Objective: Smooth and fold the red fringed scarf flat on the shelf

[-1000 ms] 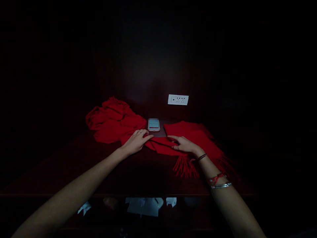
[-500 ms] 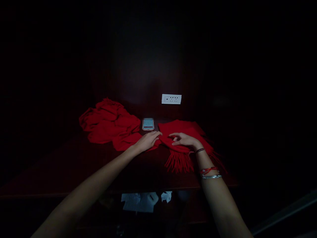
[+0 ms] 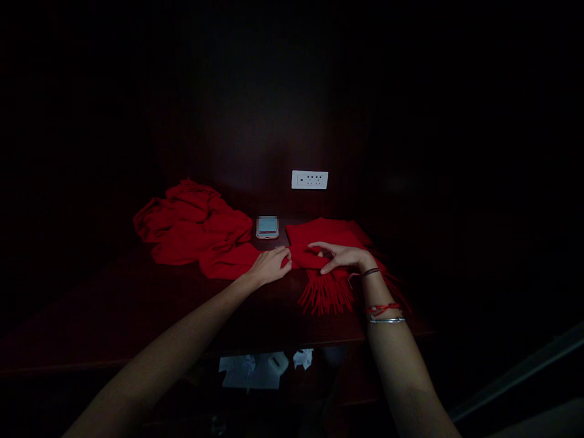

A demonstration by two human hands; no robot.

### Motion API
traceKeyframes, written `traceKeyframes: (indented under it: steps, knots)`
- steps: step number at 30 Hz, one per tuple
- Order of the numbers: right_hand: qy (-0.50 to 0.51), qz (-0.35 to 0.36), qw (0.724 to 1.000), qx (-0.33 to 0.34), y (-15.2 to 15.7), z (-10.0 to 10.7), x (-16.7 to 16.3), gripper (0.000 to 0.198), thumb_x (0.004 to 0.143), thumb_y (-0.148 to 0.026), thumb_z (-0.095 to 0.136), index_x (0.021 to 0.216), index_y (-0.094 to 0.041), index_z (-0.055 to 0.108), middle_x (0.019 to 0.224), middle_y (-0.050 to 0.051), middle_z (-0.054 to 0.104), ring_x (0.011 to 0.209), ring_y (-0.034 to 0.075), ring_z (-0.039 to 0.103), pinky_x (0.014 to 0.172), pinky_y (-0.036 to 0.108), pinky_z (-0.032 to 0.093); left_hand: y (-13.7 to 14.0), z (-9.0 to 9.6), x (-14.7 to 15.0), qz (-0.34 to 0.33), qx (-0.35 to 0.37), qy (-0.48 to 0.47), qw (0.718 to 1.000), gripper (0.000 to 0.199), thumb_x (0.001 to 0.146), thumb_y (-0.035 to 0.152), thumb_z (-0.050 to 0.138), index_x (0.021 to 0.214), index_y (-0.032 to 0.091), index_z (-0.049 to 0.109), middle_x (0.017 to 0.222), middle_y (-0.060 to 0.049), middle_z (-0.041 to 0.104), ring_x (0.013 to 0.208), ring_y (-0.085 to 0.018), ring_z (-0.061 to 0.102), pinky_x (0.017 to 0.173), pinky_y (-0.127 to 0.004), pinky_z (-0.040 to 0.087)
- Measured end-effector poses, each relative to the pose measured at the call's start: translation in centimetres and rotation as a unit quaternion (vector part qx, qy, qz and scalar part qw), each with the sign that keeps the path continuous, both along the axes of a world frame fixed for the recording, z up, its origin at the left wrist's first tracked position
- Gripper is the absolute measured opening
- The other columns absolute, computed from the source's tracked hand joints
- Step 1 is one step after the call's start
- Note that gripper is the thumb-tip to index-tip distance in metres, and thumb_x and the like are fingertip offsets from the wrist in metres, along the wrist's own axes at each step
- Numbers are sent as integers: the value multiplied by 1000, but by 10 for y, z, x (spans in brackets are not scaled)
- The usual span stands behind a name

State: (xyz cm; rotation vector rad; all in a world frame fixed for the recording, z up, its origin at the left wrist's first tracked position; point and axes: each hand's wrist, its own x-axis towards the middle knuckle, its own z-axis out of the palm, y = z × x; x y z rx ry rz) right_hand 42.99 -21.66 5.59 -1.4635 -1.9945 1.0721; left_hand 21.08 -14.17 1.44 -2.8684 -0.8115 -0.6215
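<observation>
A red scarf (image 3: 319,231) with a fringed end lies folded on the dark wooden surface. A strip of it runs left to a crumpled heap of the same red cloth (image 3: 191,225). My left hand (image 3: 270,266) is closed on the strip between heap and fold, its fingers curled at the cloth. On the folded part rests my right hand (image 3: 342,255), thumb and fingers apart, palm down. Bracelets circle my right wrist and forearm. The fringe (image 3: 325,295) hangs toward me, just below the right hand.
Behind the cloth a lit phone (image 3: 267,227) lies between heap and fold. A white socket plate (image 3: 309,180) is set in the back wall. Beneath the surface's front edge (image 3: 255,351), pale papers (image 3: 250,371) and a crumpled white piece (image 3: 302,359) show dimly. The surroundings are very dark.
My left hand has drawn slightly toward me, and its fingers have curled more. My right thumb has spread lower across the scarf. The whole view has shifted a little.
</observation>
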Motion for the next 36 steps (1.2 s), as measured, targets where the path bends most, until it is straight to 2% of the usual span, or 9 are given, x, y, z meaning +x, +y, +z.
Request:
traceKeyframes:
  steps: [3,7,10,12,17,23,27,32,36]
  knots:
    - [-11,0,1000,-11,0,2,-2,80,53,-16,69,123,-21,31,107,5,44,94,14,43,86,30,34,-10,4,4,32,17,25,999,42,73,54,39,92,18,47,94,-7,52,78,-22,53,63,-31,40]
    - [-7,-46,999,-19,-2,4,-2,67,62,-17,63,122,-18,33,98,4,51,86,12,48,85,30,35,-18,4,11,81,51,48,994,57,69,61,41,102,15,43,103,-13,49,81,-25,54,64,-33,39]
    - [25,-98,995,3,-3,4,-1,46,72,-21,53,116,-16,41,101,6,53,86,11,49,87,29,34,-19,2,14,101,77,44,991,52,72,56,40,103,14,43,101,-13,49,81,-24,54,66,-32,38]
    - [43,-107,993,22,-4,4,2,39,72,-20,52,110,-15,47,105,6,52,88,11,49,87,27,33,-19,1,15,105,89,41,990,44,76,50,39,101,14,44,97,-12,50,81,-24,53,67,-32,38]
    - [48,-118,992,-10,-10,6,7,42,69,-19,55,110,-13,48,81,2,58,72,10,52,79,29,38,-19,1,15,88,140,34,986,20,80,27,38,92,15,49,95,-11,51,86,-23,50,70,-34,36]
    - [54,-107,992,-42,-9,5,8,49,63,-18,62,110,-14,48,75,0,59,73,11,53,80,28,38,-19,12,9,77,160,22,984,22,74,14,39,94,16,48,97,-10,53,90,-23,48,72,-33,36]
    - [19,-137,989,-55,-1,-1,13,46,59,-15,63,103,-15,52,75,0,59,70,11,54,76,27,39,-18,24,-9,130,149,21,980,29,71,11,40,98,15,47,98,-10,55,88,-22,50,72,-33,37]
    - [29,-148,986,-76,9,-10,19,32,54,-11,65,86,-15,58,68,-1,60,69,12,54,76,27,39,-17,36,-37,241,135,48,960,31,71,12,38,100,14,47,90,-11,58,82,-23,53,68,-34,38]
    - [45,-150,984,-82,11,-14,20,29,48,-13,67,76,-15,59,65,-3,59,66,11,53,74,26,40,-13,43,-63,268,149,56,950,35,69,13,41,104,15,46,93,-13,57,88,-26,51,72,-37,36]
